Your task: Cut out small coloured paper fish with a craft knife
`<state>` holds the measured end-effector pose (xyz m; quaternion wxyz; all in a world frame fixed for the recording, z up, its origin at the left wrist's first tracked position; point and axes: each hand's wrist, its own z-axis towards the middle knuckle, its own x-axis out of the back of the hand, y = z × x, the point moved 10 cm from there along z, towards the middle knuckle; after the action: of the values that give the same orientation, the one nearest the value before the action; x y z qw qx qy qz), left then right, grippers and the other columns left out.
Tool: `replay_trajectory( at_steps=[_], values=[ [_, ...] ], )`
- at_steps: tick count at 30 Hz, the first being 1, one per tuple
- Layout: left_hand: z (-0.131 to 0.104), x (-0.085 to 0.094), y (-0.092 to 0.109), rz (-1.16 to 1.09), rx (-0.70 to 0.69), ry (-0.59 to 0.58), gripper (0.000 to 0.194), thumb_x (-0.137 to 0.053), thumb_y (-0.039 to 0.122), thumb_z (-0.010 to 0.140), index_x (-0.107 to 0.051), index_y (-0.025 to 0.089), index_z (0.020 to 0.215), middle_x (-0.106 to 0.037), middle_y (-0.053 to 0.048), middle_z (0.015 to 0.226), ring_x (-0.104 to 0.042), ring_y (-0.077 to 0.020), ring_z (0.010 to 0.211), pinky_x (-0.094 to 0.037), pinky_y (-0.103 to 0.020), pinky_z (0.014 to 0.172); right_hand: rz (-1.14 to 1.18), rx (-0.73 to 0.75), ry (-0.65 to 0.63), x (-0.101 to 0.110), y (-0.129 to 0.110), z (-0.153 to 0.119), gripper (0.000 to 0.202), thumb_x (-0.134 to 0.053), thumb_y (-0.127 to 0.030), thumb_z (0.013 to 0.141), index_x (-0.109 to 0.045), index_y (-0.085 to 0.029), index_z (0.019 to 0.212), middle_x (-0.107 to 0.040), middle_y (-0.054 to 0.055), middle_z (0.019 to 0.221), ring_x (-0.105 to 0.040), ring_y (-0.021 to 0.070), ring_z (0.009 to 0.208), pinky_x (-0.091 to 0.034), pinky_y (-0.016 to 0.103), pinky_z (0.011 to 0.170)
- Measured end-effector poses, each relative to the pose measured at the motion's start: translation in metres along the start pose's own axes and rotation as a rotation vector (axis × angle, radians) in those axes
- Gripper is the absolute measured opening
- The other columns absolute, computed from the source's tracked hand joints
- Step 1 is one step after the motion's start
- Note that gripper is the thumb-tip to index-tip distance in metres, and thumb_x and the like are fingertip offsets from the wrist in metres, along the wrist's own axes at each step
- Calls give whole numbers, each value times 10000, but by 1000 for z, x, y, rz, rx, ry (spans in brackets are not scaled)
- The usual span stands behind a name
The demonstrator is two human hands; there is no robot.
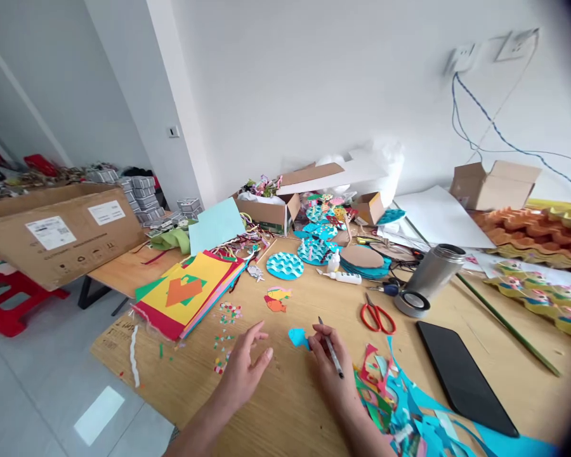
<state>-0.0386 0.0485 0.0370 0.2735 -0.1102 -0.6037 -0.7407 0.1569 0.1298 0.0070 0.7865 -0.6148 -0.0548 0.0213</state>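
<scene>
My right hand point(327, 369) is closed around a pen point(334, 357), its dark tip pointing away from me. A blue paper fish point(297, 336) lies at the fingertips of that hand; whether they pinch its tail I cannot tell. To the left, my left hand point(242, 368) is open above the table, thumb and fingers apart, with nothing in it. Small paper dots and scraps point(223, 336) lie in groups beyond and beside it. Farther back is a little cluster of cut paper fish, an orange one point(276, 305) in front of yellow and red ones.
Red-handled scissors point(378, 316), a glue bottle point(347, 277), a metal flask point(435, 274), a tape roll point(412, 303) and a black phone point(464, 374) stand or lie on the right. Coloured paper sheets point(171, 304) are stacked left. Paper offcuts point(409, 412) cover the near right.
</scene>
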Motion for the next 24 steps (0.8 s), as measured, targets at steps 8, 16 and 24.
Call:
replay_trajectory(
  at_steps=[8,16,24],
  values=[
    [9,-25,-18,-340,173,-61,544,-595,456,858,-501,146,1295,-645,-138,1099,-638,-248,998,-513,-379,864,100,-36,-38,-12,-6,-13,292,-640,-420,860,-559,-206,1042,-572,-9,762,-582,167,708,-466,277,676],
    [25,-40,-18,-512,222,-63,542,-672,327,756,-544,105,1234,-657,-58,863,-632,-201,832,-488,-328,803,85,-45,-103,-17,-9,-13,276,-645,-400,866,-568,-193,1031,-552,-20,730,-547,150,674,-442,256,626],
    [21,-37,-26,-581,290,3,483,-689,249,708,-605,125,1166,-634,-12,785,-598,-172,755,-459,-293,749,234,-165,-159,-24,-1,-13,314,-731,-434,791,-614,-191,952,-628,-2,701,-593,149,646,-477,249,609]
  ],
)
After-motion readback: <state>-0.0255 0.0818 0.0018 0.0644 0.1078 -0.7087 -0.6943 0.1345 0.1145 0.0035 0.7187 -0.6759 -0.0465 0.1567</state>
